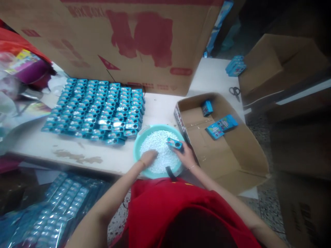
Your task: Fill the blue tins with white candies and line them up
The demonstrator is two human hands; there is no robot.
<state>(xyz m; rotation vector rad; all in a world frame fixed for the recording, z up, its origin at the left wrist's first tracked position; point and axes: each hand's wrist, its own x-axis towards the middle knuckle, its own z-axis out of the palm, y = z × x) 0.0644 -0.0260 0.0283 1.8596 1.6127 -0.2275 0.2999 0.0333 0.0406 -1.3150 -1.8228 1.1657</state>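
Observation:
A round turquoise basin (136,148) full of small white pellets (161,160) stands at the front edge of the white table. My left hand (149,157) is down among the pellets, fingers drawn together; whatever they hold is hidden. Over the right side of the basin, my right hand (187,155) is closed on a small blue box (174,143), which lies tilted above the pellets. To the left, many similar blue boxes (103,112) are laid out in close rows. An open cardboard tray (219,158) beside the basin holds several blue boxes (222,126).
Behind the rows stands a large cardboard carton (152,38) with red print. Scissors (235,92) and a small stack of blue packs (236,66) sit at the table's right side. Plastic-wrapped blue packs (57,210) are below left. Another open carton (279,65) is at right.

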